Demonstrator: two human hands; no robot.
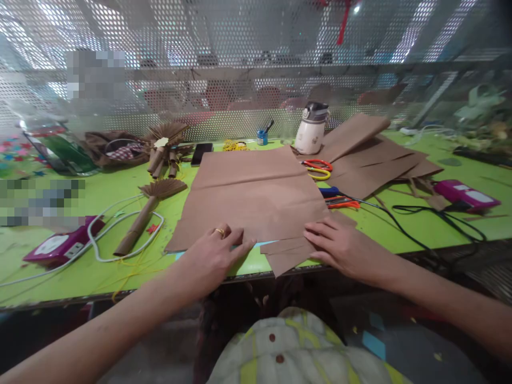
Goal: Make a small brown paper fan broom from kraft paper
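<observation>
A large sheet of brown paper [256,197] lies flat on the green table [100,192] in front of me. My left hand [214,253], with a ring on one finger, rests on the sheet's near edge with its fingers stretched flat. My right hand [344,246] lies flat on narrow brown paper strips [290,255] at the sheet's near right corner, fingers pointing left. Neither hand grips anything.
Red-and-yellow scissors [318,168] and an orange-handled tool [342,201] lie right of the sheet, beside more brown sheets [372,154]. A white flask [311,130], a phone [201,153], folded paper fans [150,205], pink power strips [60,246] and cables sit around.
</observation>
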